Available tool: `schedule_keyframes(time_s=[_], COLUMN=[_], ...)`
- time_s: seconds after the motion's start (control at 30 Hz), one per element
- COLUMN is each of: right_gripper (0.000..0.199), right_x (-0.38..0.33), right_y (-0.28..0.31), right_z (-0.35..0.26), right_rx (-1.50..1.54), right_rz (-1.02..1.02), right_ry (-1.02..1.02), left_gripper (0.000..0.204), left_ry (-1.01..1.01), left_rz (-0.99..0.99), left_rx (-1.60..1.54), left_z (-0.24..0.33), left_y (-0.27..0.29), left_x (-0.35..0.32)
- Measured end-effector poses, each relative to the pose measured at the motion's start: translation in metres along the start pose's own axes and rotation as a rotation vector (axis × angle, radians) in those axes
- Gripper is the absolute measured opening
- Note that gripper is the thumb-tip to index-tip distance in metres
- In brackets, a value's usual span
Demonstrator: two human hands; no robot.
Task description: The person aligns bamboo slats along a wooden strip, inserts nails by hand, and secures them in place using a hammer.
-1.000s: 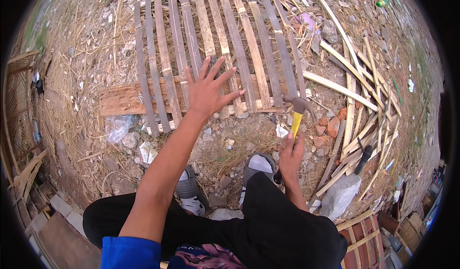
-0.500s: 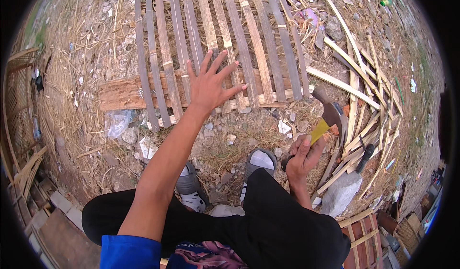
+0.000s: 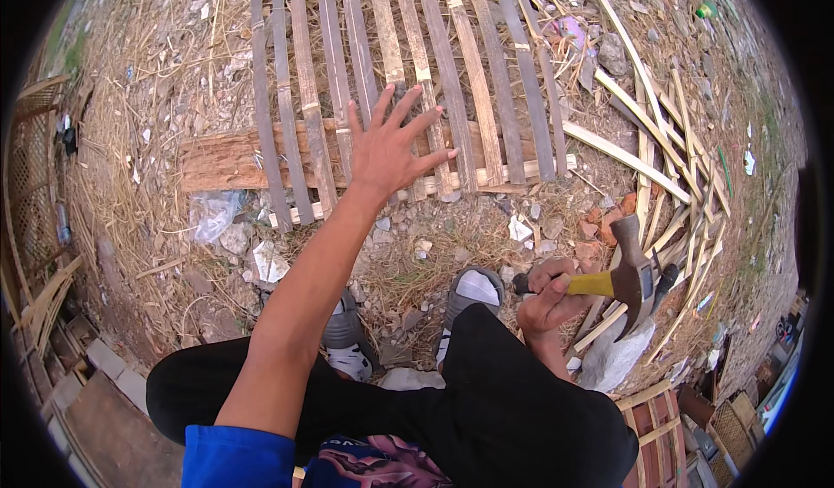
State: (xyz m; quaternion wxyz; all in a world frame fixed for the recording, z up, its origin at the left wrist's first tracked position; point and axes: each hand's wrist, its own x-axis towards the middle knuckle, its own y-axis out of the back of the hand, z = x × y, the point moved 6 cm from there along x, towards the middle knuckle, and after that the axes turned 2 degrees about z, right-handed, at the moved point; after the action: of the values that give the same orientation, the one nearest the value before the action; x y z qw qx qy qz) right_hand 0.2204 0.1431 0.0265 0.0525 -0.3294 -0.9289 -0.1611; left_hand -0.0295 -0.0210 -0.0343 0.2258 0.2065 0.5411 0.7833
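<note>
My left hand [image 3: 388, 152] lies flat with fingers spread on a panel of bamboo slats [image 3: 441, 97], near its closest end. The grey-brown slats run away from me side by side, fixed across a pale crosspiece [image 3: 556, 164]. Beneath them rests a rough wooden board [image 3: 221, 160], whose left end sticks out. Off to the right, above the ground, my right hand [image 3: 549, 295] is closed around the handle of a claw hammer [image 3: 634, 275]. The hammer has a yellow and black handle, and its head points to the right.
Loose pale bamboo strips [image 3: 665, 167] lie heaped at the right, by a grey rock [image 3: 615, 353] and a black-handled tool [image 3: 665, 281]. A clear plastic bag [image 3: 215, 216] sits left of my feet. Another slatted panel [image 3: 656, 436] is at the lower right.
The hammer has swung downward and turned from pointing up and away to lying nearly level, pointing right. My left hand keeps its place on the slats.
</note>
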Motion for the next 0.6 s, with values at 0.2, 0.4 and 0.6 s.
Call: schedule_keyframes(time_s=[0.2,0.4,0.6], right_gripper=[0.035,0.038,0.032], right_x=[-0.033,-0.003,-0.019], right_y=[-0.035,-0.02,-0.043], right_z=[0.031,-0.01,0.046], right_rx=[-0.618,0.039,-0.44], right_rz=[-0.388,-0.168,-0.453], right_ry=[-0.269,-0.144,-0.388], left_gripper=[0.069,0.068,0.067], left_ry=[0.004,-0.003,0.01], left_rz=[-0.044,0.02,-0.024], left_rx=[0.06,0.033,0.063], left_z=[-0.008,-0.006,-0.013], left_y=[-0.003,0.0,-0.004], left_x=[-0.006,-0.002,-0.005])
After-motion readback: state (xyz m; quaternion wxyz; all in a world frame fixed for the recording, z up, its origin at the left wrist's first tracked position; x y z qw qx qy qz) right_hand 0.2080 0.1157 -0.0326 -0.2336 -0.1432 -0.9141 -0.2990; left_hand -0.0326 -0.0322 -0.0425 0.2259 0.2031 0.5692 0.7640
